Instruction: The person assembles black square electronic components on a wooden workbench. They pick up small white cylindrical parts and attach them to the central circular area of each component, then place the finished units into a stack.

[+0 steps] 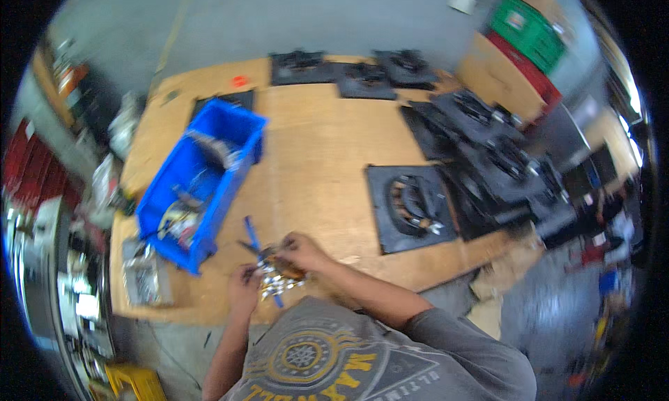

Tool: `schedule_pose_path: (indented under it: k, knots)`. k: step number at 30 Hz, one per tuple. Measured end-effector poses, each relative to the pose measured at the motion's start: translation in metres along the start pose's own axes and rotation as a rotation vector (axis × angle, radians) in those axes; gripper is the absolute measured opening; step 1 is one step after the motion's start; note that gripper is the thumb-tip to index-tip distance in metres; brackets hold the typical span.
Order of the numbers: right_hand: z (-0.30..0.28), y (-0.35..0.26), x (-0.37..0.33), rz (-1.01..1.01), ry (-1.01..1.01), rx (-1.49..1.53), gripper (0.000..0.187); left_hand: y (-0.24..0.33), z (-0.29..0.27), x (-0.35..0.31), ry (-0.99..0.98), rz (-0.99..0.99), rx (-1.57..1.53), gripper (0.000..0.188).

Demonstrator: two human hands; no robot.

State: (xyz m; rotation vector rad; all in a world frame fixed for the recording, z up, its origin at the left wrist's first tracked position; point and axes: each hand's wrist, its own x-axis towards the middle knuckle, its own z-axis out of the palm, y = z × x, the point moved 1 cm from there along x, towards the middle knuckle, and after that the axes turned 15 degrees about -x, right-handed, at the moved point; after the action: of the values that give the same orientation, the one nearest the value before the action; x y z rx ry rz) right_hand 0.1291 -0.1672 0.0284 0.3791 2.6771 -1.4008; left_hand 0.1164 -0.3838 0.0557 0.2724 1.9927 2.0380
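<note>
Blue strip (251, 231): between your hands, at the near edge of the desk (313, 143), long axis running away from you, far end leaning left. Left hand (244, 282) sits left, right hand (304, 252) right; neither clearly nearer. Both have curled fingers; can't tell what they grip. Silver pieces (274, 284) cover its middle: one strip or two, unclear.

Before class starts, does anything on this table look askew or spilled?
The black panels on the right of the table look askew, overlapping at uneven angles. Shiny bits are beside the left hand; blur hides whether they spilled.
</note>
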Motion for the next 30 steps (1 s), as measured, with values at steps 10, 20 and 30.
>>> schedule_pose_path:
  k: [10,20,30]
  knots:
    - [-0.053,-0.066,-0.060,-0.133,0.169,0.258,0.031,0.024,0.056,0.027,-0.127,-0.286,-0.689,0.015]
    - [-0.065,-0.066,-0.067,-0.020,0.291,0.114,0.029,0.039,0.082,0.033,-0.088,-0.421,-0.961,0.012]
    - [-0.107,-0.024,-0.053,0.083,0.177,0.024,0.029,0.004,0.124,0.069,-0.348,-0.680,-0.958,0.011]
